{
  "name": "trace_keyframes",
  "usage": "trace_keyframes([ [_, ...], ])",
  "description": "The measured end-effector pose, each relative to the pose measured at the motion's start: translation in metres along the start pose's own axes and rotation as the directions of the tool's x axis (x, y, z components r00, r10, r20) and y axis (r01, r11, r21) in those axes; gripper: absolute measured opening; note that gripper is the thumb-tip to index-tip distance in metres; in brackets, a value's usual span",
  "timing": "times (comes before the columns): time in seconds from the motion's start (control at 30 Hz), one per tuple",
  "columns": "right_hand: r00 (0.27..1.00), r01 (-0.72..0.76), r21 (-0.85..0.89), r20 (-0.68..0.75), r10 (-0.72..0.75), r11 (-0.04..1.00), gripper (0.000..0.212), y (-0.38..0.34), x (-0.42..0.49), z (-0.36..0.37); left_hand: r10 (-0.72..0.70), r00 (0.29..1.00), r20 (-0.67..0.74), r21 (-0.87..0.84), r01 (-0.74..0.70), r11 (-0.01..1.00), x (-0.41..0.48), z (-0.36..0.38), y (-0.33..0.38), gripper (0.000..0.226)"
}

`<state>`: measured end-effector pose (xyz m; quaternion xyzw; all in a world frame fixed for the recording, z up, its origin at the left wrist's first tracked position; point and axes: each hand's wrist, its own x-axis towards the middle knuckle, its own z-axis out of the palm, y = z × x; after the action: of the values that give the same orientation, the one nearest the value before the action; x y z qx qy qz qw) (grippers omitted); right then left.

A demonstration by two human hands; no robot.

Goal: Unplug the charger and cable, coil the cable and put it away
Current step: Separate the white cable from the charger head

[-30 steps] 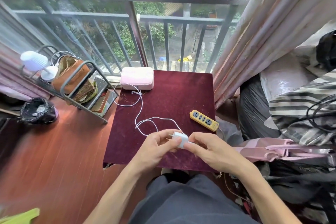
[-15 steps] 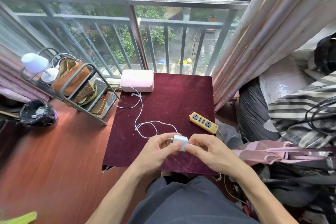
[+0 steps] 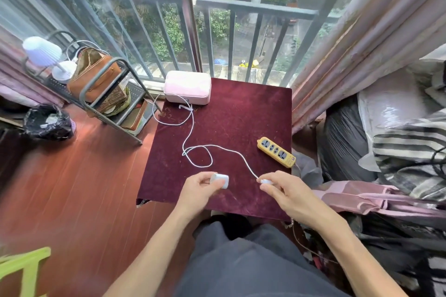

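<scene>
Hands have pulled charger off cable.

table centre bare | cable – power strip flank it

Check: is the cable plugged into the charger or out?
Out. The left hand holds the charger; the right hand pinches the cable plug, table between them.

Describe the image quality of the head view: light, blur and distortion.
Head view: soft daylight from the window, no hard shadows on the table; wide-angle bending curves the railing and curtain; the edges smear, notably the green object at lower left; the left hand, right hand, charger and cable stay fairly sharp.
</scene>
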<state>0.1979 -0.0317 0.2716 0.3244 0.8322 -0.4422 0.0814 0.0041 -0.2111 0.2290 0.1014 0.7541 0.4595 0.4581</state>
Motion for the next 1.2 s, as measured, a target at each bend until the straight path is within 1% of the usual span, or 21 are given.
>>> trace_keyframes([
  [0.07, 0.999, -0.013, -0.05, -0.034, 0.011, 0.999, 0.022, 0.006, 0.006, 0.003, -0.097, 0.986, -0.137, 0.122, 0.114, 0.986, 0.028, -0.012, -0.031, 0.023],
  [0.13, 0.997, -0.022, -0.088, -0.076, 0.015, 0.996, 0.02, 0.013, 0.01, 0.008, -0.166, 0.954, -0.251, 0.188, 0.216, 0.958, 0.052, -0.025, -0.064, 0.023],
  [0.23, 0.993, 0.01, -0.134, -0.114, -0.025, 0.991, 0.02, 0.026, 0.017, 0.022, -0.206, 0.908, -0.365, 0.212, 0.296, 0.931, 0.087, -0.044, -0.112, 0.02],
  [0.33, 0.996, 0.003, -0.157, -0.091, -0.017, 0.988, 0.022, 0.038, 0.026, 0.04, -0.216, 0.872, -0.44, 0.263, 0.355, 0.897, 0.121, -0.053, -0.147, 0.021],
  [0.4, 0.997, -0.015, -0.174, -0.077, 0.002, 0.985, 0.026, 0.044, 0.032, 0.054, -0.214, 0.863, -0.458, 0.318, 0.384, 0.867, 0.142, -0.055, -0.165, 0.029],
  [0.5, 0.996, -0.06, -0.201, -0.084, 0.044, 0.978, 0.034, 0.047, 0.042, 0.07, -0.205, 0.873, -0.443, 0.382, 0.391, 0.837, 0.164, -0.055, -0.181, 0.038],
  [0.67, 0.991, -0.108, -0.245, -0.104, 0.085, 0.963, 0.035, 0.049, 0.046, 0.08, -0.191, 0.882, -0.431, 0.419, 0.383, 0.823, 0.175, -0.054, -0.197, 0.041],
  [0.73, 0.987, -0.138, -0.266, -0.118, 0.11, 0.954, 0.039, 0.049, 0.044, 0.081, -0.199, 0.885, -0.422, 0.422, 0.386, 0.821, 0.174, -0.054, -0.2, 0.044],
  [0.77, 0.985, -0.152, -0.274, -0.125, 0.122, 0.95, 0.044, 0.048, 0.043, 0.08, -0.217, 0.888, -0.406, 0.427, 0.394, 0.814, 0.173, -0.054, -0.199, 0.05],
  [0.83, 0.984, -0.159, -0.295, -0.125, 0.127, 0.942, 0.051, 0.044, 0.039, 0.078, -0.266, 0.888, -0.374, 0.455, 0.426, 0.782, 0.166, -0.054, -0.195, 0.071],
  [0.87, 0.985, -0.156, -0.302, -0.12, 0.125, 0.94, 0.053, 0.041, 0.036, 0.077, -0.273, 0.884, -0.379, 0.474, 0.439, 0.764, 0.161, -0.054, -0.191, 0.081],
  [0.9, 0.986, -0.152, -0.299, -0.116, 0.122, 0.942, 0.053, 0.036, 0.034, 0.074, -0.254, 0.88, -0.402, 0.484, 0.44, 0.756, 0.155, -0.052, -0.184, 0.084],
  [0.93, 0.987, -0.147, -0.291, -0.112, 0.119, 0.945, 0.053, 0.032, 0.032, 0.072, -0.219, 0.877, -0.428, 0.481, 0.426, 0.766, 0.147, -0.05, -0.175, 0.081],
  [0.97, 0.987, -0.14, -0.285, -0.111, 0.112, 0.948, 0.05, 0.027, 0.03, 0.068, -0.185, 0.88, -0.438, 0.463, 0.397, 0.793, 0.138, -0.046, -0.162, 0.071],
  [1.0, 0.988, -0.129, -0.283, -0.115, 0.1, 0.95, 0.044, 0.023, 0.028, 0.065, -0.166, 0.893, -0.419, 0.43, 0.356, 0.83, 0.128, -0.041, -0.148, 0.058],
  [1.03, 0.989, -0.112, -0.277, -0.128, 0.079, 0.954, 0.037, 0.017, 0.025, 0.063, -0.167, 0.917, -0.361, 0.388, 0.311, 0.868, 0.119, -0.035, -0.132, 0.044],
  [1.07, 0.988, -0.091, -0.246, -0.146, 0.056, 0.965, 0.03, 0.011, 0.023, 0.06, -0.196, 0.944, -0.267, 0.336, 0.282, 0.899, 0.111, -0.029, -0.117, 0.035],
  [1.1, 0.985, -0.07, -0.183, -0.167, 0.039, 0.981, 0.025, 0.004, 0.02, 0.059, -0.247, 0.957, -0.153, 0.263, 0.28, 0.923, 0.103, -0.022, -0.1, 0.035],
  [1.13, 0.981, -0.047, -0.104, -0.193, 0.026, 0.993, 0.022, -0.005, 0.016, 0.057, -0.307, 0.951, -0.023, 0.174, 0.306, 0.936, 0.093, -0.015, -0.081, 0.042],
  [1.17, 0.977, -0.021, -0.044, -0.214, 0.012, 0.999, 0.021, -0.013, 0.011, 0.054, -0.35, 0.93, 0.114, 0.083, 0.342, 0.936, 0.081, -0.008, -0.062, 0.052],
  [1.2, 0.974, 0.007, -0.017, -0.228, -0.011, 1.0, 0.022, -0.021, 0.005, 0.052, -0.357, 0.906, 0.227, 0.01, 0.364, 0.931, 0.068, 0.0, -0.045, 0.061],
])
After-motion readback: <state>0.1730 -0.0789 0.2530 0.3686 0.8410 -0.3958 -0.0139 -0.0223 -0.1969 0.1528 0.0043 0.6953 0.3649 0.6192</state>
